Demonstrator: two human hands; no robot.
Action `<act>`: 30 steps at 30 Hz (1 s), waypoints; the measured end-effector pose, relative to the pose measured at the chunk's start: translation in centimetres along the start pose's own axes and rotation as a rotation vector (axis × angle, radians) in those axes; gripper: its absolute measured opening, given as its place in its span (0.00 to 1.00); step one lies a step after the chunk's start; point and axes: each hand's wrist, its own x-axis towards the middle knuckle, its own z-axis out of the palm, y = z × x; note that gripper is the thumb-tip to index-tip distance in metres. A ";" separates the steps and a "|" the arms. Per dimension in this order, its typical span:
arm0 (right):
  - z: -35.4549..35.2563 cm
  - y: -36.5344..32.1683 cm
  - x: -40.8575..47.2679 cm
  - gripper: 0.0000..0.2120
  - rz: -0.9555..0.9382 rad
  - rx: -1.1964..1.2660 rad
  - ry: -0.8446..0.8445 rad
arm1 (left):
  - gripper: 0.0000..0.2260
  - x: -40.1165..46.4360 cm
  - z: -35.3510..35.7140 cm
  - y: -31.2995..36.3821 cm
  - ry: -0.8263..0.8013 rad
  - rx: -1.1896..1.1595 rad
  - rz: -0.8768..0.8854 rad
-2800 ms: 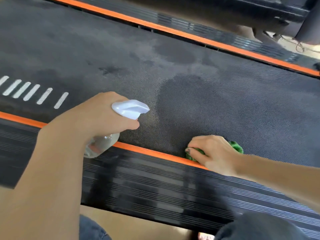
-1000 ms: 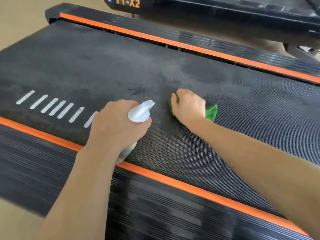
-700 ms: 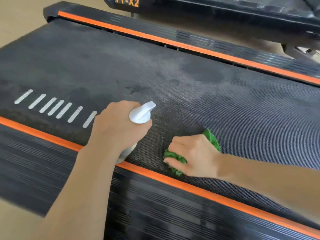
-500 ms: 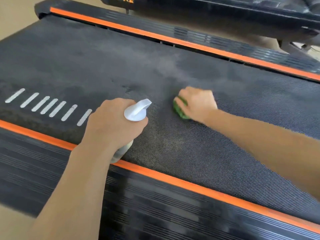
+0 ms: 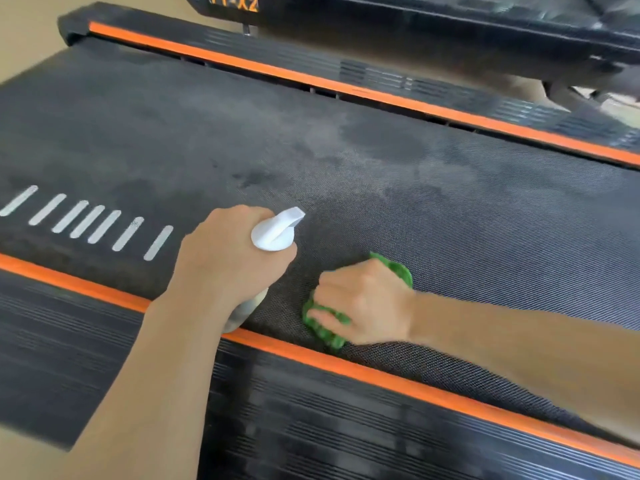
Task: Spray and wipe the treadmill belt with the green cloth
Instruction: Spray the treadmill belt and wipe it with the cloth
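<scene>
The dark textured treadmill belt (image 5: 467, 216) fills the middle of the view, with greyish damp patches near its centre. My left hand (image 5: 225, 261) grips a clear spray bottle (image 5: 277, 228) with a white nozzle, held low over the belt's near side. My right hand (image 5: 363, 303) presses a bunched green cloth (image 5: 323, 320) onto the belt close to the near orange edge strip (image 5: 381, 372). The cloth shows at both ends of my fist; its middle is hidden under my fingers.
A black ribbed side rail (image 5: 311, 427) runs along the near edge, and another rail with an orange strip (image 5: 346, 86) along the far edge. White dashes (image 5: 86, 221) mark the belt at the left. A second machine's black frame (image 5: 450, 26) stands behind.
My right hand has dragged the green cloth from the belt's middle back toward the near orange strip. The left hand with the spray bottle has hardly shifted.
</scene>
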 end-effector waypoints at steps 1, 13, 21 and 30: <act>0.3 2.3 0.9 0.15 0.030 -0.077 0.012 | 0.14 0.0 -0.1 -0.1 0.002 -0.020 0.001; -0.8 2.1 4.9 0.16 0.812 0.198 0.048 | 0.14 0.0 -0.8 -0.5 0.040 -0.084 -0.045; -5.8 4.8 2.3 0.16 1.202 1.006 0.458 | 0.10 -0.3 -1.4 -1.2 0.044 -0.097 -0.044; -5.1 3.0 -3.0 0.21 0.859 0.106 0.190 | 0.13 -0.3 -1.4 -0.9 0.059 -0.108 -0.017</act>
